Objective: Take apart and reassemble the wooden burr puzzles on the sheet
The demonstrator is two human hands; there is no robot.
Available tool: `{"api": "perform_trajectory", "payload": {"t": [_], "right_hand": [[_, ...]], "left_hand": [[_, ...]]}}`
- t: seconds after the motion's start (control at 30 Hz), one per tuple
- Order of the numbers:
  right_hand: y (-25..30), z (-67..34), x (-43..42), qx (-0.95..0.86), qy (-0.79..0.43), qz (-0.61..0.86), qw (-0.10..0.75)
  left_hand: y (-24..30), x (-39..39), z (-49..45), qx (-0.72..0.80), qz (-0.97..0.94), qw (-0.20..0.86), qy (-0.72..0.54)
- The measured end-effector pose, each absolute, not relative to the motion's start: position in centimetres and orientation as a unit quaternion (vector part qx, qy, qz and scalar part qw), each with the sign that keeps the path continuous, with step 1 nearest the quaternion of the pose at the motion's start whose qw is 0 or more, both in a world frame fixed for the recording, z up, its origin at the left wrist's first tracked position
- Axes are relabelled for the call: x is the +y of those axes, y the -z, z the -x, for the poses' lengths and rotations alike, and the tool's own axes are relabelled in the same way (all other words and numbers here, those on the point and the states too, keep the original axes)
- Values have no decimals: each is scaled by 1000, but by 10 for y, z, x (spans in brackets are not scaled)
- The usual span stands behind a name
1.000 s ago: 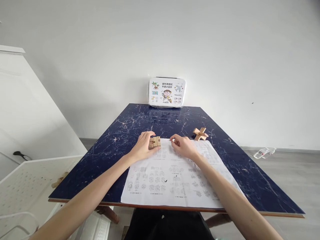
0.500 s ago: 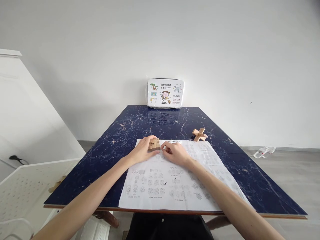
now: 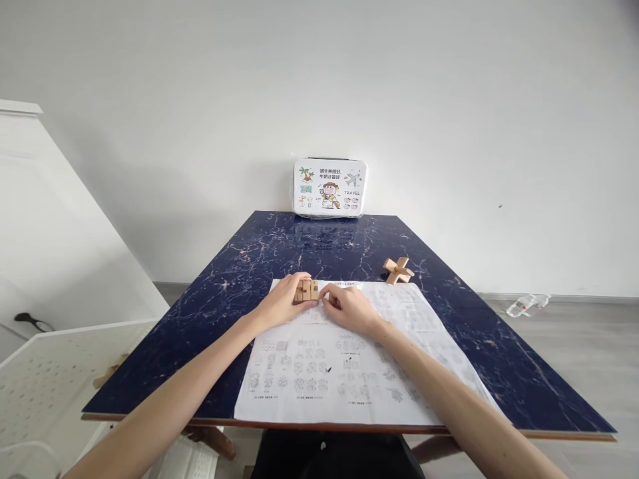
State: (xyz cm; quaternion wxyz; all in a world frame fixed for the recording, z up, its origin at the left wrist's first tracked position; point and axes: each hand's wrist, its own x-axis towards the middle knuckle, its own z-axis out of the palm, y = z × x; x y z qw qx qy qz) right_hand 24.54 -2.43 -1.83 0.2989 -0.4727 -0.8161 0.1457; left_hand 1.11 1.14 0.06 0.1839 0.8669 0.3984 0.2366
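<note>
A small wooden puzzle block point(image 3: 308, 290) made of several fitted bars rests on the printed sheet point(image 3: 309, 332). My left hand point(image 3: 282, 301) is closed around its left side, with the thumb along the near edge and fingers along the far edge. At the block's right edge is my right hand point(image 3: 349, 307), its fingers curled in and the fingertips at or very near the wood. Whether those fingers pinch anything is hidden. Right of the sheet's far edge stands a cross-shaped wooden puzzle point(image 3: 398, 271), apart from both hands.
A white case point(image 3: 329, 188) with cartoon travel prints leans against the wall at the back of the dark blue marbled table point(image 3: 239, 266). White perforated bins point(image 3: 64, 372) stand at the lower left. Clear plastic packaging point(image 3: 528, 305) lies on the floor at right.
The block's top face looks slightly turned or tilted and lighter between my hands. Both hands stay in nearly the same place; the whole view has shifted slightly.
</note>
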Motion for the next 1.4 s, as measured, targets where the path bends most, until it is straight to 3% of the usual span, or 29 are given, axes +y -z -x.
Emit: {"api": "perform_trajectory", "payload": {"t": [0.6, 0.83, 1.4], "right_hand": [[16, -245, -23, -817, -166, 474, 284], [10, -244, -26, -806, -196, 455, 324], [5, -243, -30, -790, -282, 398, 372]], "left_hand": [[-9, 34, 16, 364, -885, 163, -239], [-18, 29, 16, 366, -860, 190, -300], [-14, 25, 9, 358, -846, 131, -372]]}}
